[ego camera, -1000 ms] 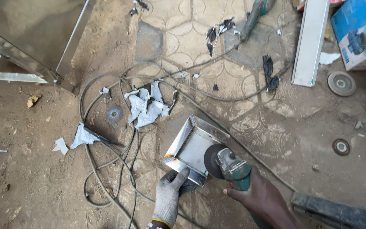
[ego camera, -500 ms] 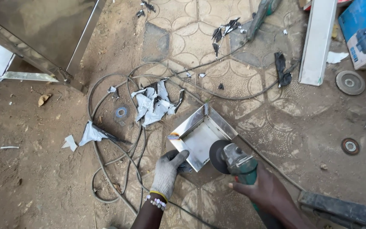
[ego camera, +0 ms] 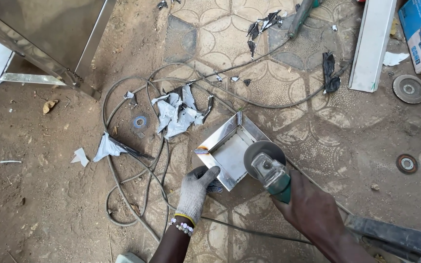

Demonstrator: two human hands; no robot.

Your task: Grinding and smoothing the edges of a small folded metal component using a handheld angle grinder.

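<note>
Dusty patterned paving (ego camera: 230, 44) in daylight; sheet-metal cabinet (ego camera: 40, 34) upper left.

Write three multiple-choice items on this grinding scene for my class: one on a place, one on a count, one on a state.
1. Where does the metal tray lie?
A. on the ground
B. on a bench
C. in a box

2. How many loose discs lie on the ground at the right?
A. none
B. two
C. five

3. What is true of the hands?
A. both gloved
B. both bare
C. only the left gloved

Key:
1 A, the tray rests on the patterned paving.
2 B, a large disc and a small disc lie there.
3 C, the left hand wears a grey glove at the tray's edge; the bare right hand grips the grinder.
</note>
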